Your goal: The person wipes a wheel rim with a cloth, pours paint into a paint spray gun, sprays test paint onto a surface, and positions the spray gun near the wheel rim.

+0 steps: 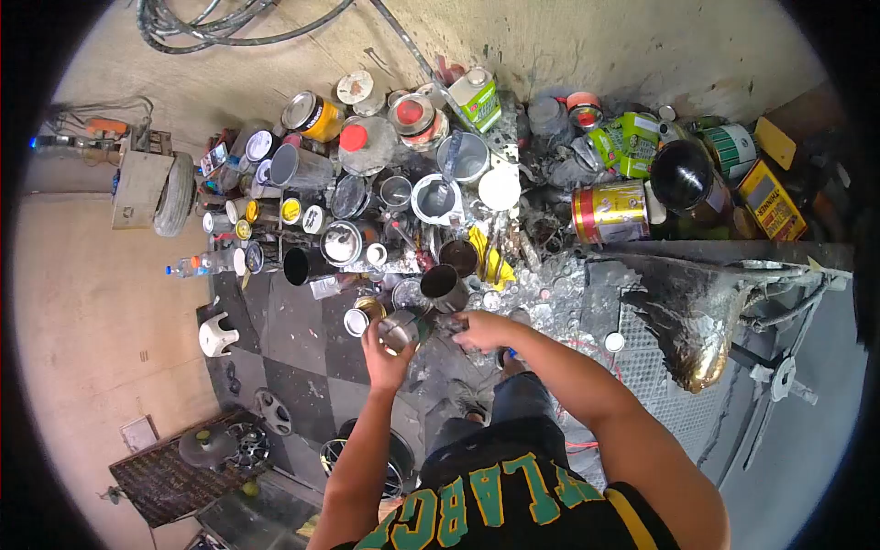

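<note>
Holding metal can (400,335): left hand (387,361) | nearby cup (445,291): dark interior, contents unclear

A stained beige wall (587,41) runs across the back; a cream wall (110,321) flanks the left, a grey wall (816,422) the right. Darker and lighter grey squares checker the floor (291,316), near a white plastic stool (218,335). A dark panel (151,472), lower left, may be a tabletop.

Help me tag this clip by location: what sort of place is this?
Probably a paint-mixing area in a workshop, going by the round white tub smeared grey inside, the yellow-and-red cylindrical metal can and the splattered beige wall.
</note>
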